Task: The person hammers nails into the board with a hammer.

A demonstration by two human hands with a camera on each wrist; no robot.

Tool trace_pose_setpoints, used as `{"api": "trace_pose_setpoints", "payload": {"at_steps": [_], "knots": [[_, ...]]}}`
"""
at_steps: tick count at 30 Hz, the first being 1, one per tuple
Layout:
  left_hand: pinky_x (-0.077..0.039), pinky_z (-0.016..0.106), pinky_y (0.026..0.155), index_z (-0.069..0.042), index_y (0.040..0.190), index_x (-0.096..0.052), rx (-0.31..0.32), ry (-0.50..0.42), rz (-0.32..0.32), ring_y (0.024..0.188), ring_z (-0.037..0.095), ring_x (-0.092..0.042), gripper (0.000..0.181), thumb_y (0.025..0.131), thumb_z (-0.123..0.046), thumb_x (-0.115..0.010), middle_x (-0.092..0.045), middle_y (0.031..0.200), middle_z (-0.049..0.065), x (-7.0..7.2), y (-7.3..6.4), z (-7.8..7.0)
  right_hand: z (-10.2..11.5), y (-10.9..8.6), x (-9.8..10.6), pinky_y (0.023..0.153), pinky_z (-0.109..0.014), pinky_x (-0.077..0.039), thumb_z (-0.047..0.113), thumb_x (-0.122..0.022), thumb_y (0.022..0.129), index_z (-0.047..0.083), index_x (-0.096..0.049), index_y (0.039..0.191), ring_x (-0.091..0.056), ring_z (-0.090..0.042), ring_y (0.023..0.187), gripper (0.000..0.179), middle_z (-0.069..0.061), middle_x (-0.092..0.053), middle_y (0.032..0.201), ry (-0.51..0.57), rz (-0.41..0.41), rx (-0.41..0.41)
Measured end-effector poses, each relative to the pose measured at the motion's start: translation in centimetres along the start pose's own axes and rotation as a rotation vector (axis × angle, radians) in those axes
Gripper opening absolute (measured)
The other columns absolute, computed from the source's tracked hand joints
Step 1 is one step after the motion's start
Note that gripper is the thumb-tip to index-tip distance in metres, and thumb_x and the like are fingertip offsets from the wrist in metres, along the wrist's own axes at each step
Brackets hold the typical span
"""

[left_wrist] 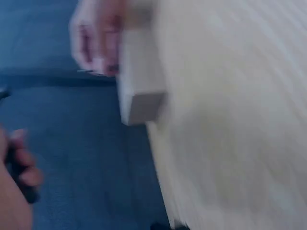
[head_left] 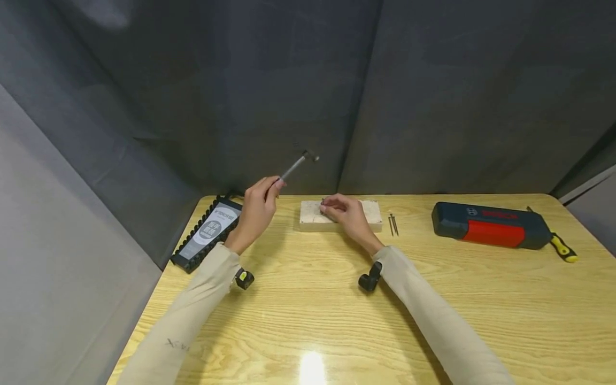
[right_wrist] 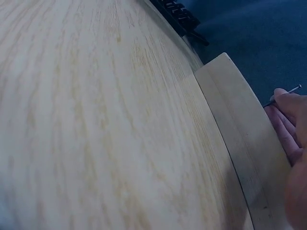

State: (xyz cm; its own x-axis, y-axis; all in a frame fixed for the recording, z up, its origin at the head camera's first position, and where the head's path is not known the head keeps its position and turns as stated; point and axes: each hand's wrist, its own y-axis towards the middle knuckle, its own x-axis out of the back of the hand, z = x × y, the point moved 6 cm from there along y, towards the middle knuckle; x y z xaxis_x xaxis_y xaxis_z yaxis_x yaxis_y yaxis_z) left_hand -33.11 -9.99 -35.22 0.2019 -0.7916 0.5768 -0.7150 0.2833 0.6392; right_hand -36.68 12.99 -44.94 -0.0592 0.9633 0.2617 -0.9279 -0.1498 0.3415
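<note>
My left hand (head_left: 257, 208) grips a hammer (head_left: 292, 168) by its handle, holding it raised above the table's back edge with the head up and to the right. In the left wrist view, which is blurred, the hammer's dark grip (left_wrist: 20, 177) shows between the fingers. On a pale wooden block (head_left: 313, 226), my right hand (head_left: 350, 218) pinches a nail (right_wrist: 289, 91) between thumb and fingers. The nail's head end sticks out past the thumb in the right wrist view; its point is hidden. Two loose nails (head_left: 393, 224) lie just right of the block.
A black rack with a printed label (head_left: 212, 230) lies at the table's left edge. Farther right are a dark blue and red tool case (head_left: 495, 229) and a yellow-and-black screwdriver (head_left: 562, 248). Dark cloth (head_left: 269, 96) hangs behind the wooden table (head_left: 308, 299).
</note>
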Motion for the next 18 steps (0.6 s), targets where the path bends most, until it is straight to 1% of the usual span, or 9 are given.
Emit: {"api": "trace_pose_setpoints", "payload": {"at_steps": [3, 4, 5, 6, 10, 12, 15, 18], "knots": [[-0.049, 0.035, 0.061, 0.003, 0.108, -0.074, -0.006, 0.12, 0.129, 0.068, 0.02, -0.057, 0.024, 0.11, -0.013, -0.056, -0.07, 0.09, 0.012, -1.4, -1.1, 0.4, 0.0, 0.2, -0.1, 0.081, -0.017, -0.056, 0.006, -0.076, 0.096, -0.001, -0.075, 0.113, -0.074, -0.019, 0.097, 0.018, -0.019, -0.076, 0.11, 0.003, -0.012, 0.002], [-0.05, 0.036, 0.062, 0.002, 0.106, -0.074, -0.007, 0.158, 0.163, 0.068, 0.02, -0.058, 0.024, 0.11, -0.014, -0.056, -0.07, 0.088, 0.011, -1.7, -1.5, 0.5, 0.0, 0.3, -0.2, 0.082, -0.017, -0.056, 0.005, -0.076, 0.096, -0.001, -0.075, 0.113, -0.074, -0.02, 0.097, 0.018, -0.02, -0.076, 0.11, 0.006, -0.008, 0.004], [-0.051, 0.037, 0.063, 0.002, 0.104, -0.073, -0.013, 0.189, 0.181, 0.069, 0.02, -0.059, 0.024, 0.109, -0.015, -0.057, -0.07, 0.088, 0.011, -1.8, -1.8, 0.6, 0.0, 0.4, -0.3, 0.082, -0.017, -0.056, 0.005, -0.076, 0.096, -0.002, -0.075, 0.113, -0.074, -0.02, 0.098, 0.019, -0.02, -0.076, 0.111, 0.009, -0.002, 0.008], [-0.052, 0.039, 0.064, 0.002, 0.104, -0.073, -0.012, 0.196, 0.186, 0.069, 0.021, -0.059, 0.024, 0.109, -0.015, -0.058, -0.07, 0.087, 0.011, -1.8, -2.0, 0.6, 0.1, 0.5, -0.4, 0.083, -0.017, -0.056, 0.005, -0.076, 0.096, -0.002, -0.075, 0.114, -0.074, -0.021, 0.099, 0.019, -0.021, -0.076, 0.111, 0.011, 0.004, 0.011], [-0.053, 0.043, 0.066, 0.002, 0.103, -0.072, 0.002, 0.182, 0.117, 0.071, 0.026, -0.061, 0.022, 0.109, -0.014, -0.058, -0.069, 0.088, 0.013, -0.9, -1.9, 0.7, 0.1, 0.6, -0.9, 0.085, -0.019, -0.056, 0.01, -0.077, 0.097, 0.001, -0.075, 0.114, -0.074, -0.021, 0.1, 0.019, -0.017, -0.076, 0.111, 0.005, 0.021, 0.018], [-0.054, 0.044, 0.067, 0.002, 0.103, -0.072, -0.006, 0.183, 0.104, 0.072, 0.026, -0.062, 0.022, 0.109, -0.014, -0.058, -0.068, 0.087, 0.013, -0.6, -1.7, 0.7, 0.1, 0.5, -0.9, 0.085, -0.02, -0.057, 0.011, -0.077, 0.097, 0.003, -0.076, 0.113, -0.073, -0.02, 0.099, 0.018, -0.016, -0.076, 0.111, -0.004, 0.015, 0.019], [-0.054, 0.044, 0.066, 0.002, 0.104, -0.072, 0.0, 0.196, 0.127, 0.072, 0.026, -0.062, 0.024, 0.11, -0.016, -0.057, -0.067, 0.087, 0.013, -0.6, -1.6, 0.8, 0.1, 0.4, -0.8, 0.085, -0.02, -0.057, 0.011, -0.077, 0.097, 0.003, -0.076, 0.112, -0.073, -0.018, 0.098, 0.017, -0.015, -0.076, 0.11, -0.011, 0.006, 0.021], [-0.054, 0.044, 0.068, 0.001, 0.107, -0.073, -0.002, 0.238, 0.158, 0.074, 0.026, -0.064, 0.024, 0.11, -0.017, -0.057, -0.069, 0.089, 0.012, -1.0, -1.9, 1.2, 0.2, 0.5, -0.8, 0.085, -0.021, -0.057, 0.01, -0.077, 0.097, 0.002, -0.075, 0.112, -0.074, -0.019, 0.098, 0.017, -0.016, -0.076, 0.11, -0.013, 0.006, 0.028]]}}
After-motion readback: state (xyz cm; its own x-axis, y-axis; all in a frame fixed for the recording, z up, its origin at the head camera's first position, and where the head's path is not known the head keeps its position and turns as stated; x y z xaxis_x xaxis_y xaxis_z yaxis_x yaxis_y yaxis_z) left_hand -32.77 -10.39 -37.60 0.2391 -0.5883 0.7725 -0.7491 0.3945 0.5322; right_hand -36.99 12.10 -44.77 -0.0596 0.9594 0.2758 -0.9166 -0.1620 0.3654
